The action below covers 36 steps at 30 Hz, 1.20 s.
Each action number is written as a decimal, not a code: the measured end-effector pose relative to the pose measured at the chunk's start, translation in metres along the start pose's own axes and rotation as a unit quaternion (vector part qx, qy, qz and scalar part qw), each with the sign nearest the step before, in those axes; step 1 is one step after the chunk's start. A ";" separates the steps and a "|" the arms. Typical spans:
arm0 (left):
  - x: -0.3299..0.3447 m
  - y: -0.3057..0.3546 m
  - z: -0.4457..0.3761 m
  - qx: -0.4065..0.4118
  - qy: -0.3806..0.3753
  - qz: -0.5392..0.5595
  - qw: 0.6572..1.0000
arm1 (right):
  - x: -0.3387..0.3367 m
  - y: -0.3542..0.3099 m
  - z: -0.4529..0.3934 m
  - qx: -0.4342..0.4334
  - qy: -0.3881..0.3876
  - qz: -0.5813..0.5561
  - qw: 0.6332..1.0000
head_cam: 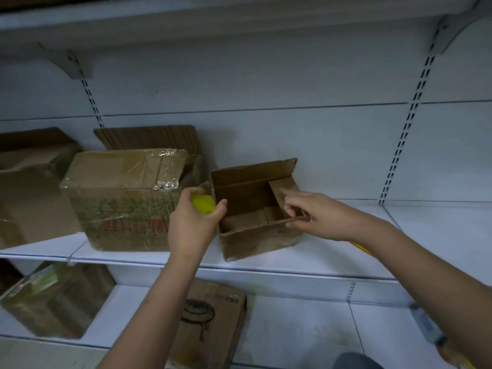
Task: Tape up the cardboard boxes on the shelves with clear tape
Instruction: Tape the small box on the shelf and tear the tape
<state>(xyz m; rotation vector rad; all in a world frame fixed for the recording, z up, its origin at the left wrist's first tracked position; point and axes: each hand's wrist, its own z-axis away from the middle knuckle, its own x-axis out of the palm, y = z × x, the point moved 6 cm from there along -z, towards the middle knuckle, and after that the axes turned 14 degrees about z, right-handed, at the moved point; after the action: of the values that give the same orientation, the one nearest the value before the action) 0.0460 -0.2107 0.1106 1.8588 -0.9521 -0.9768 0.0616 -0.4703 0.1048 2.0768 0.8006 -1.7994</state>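
A small open cardboard box (255,235) stands on the middle shelf (332,267), its flaps up and its inside bare. My left hand (191,222) grips a yellow-green object (203,204), perhaps a tape dispenser, and its fingers touch the box's left wall. My right hand (311,211) pinches the box's front right rim and an inner flap. To the left sits a larger box (119,198) with shiny clear tape across its top.
Another worn box (29,182) stands at the far left, with a flap of cardboard (149,137) behind. On the lower shelf are a printed box (213,323) and a box (56,299) at the left. White shelf uprights (404,129) run along the back wall.
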 end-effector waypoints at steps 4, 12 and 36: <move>0.002 0.004 -0.005 0.055 -0.008 -0.037 0.998 | -0.015 0.012 -0.017 0.092 -0.052 -0.057 0.993; 0.021 0.019 -0.001 0.219 -0.099 -0.127 0.962 | -0.001 0.053 -0.085 0.195 -0.082 0.003 0.977; 0.019 0.003 -0.018 0.158 -0.096 0.041 0.982 | -0.009 0.059 -0.104 0.151 -0.166 -0.015 0.974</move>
<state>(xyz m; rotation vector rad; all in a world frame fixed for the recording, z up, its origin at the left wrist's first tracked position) 0.0690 -0.2227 0.1151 1.9887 -1.3542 -1.0135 0.1795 -0.4632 0.1242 1.8533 0.4931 -2.3246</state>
